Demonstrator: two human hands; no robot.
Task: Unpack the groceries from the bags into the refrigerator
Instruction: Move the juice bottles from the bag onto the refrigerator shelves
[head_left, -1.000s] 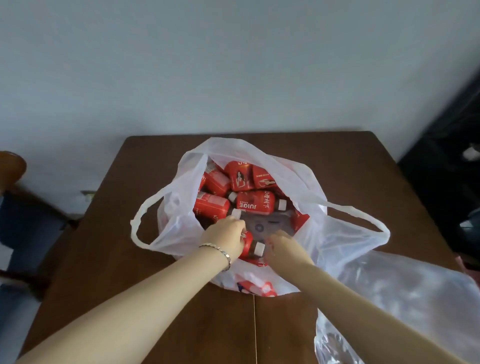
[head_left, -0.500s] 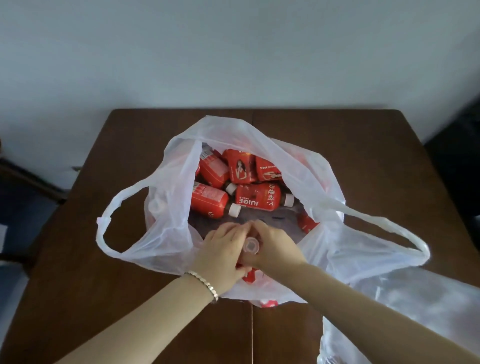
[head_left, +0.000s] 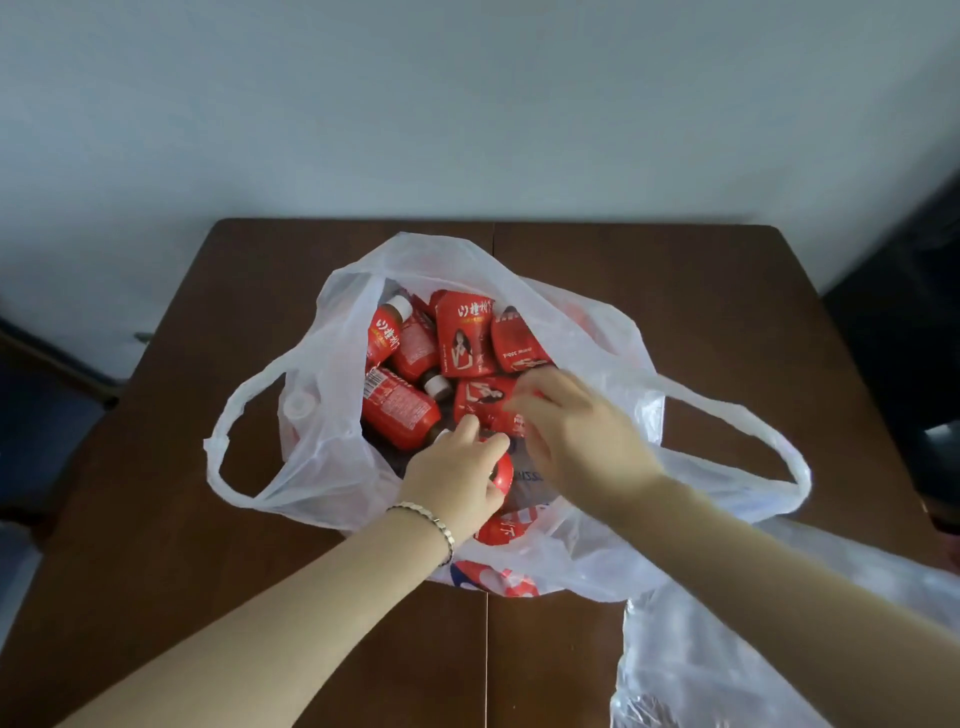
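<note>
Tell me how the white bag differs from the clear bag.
The white bag stands open on the table, full of red bottles; the clear bag lies crumpled at the near right, contents unseen. The white bag is milky; the clear bag see-through. The left hand and right hand reach into the white bag, not the clear bag. Both are thin plastic.

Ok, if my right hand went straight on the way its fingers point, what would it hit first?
Probably the red drink bottle lying just ahead of the right hand; depth is unclear.
</note>
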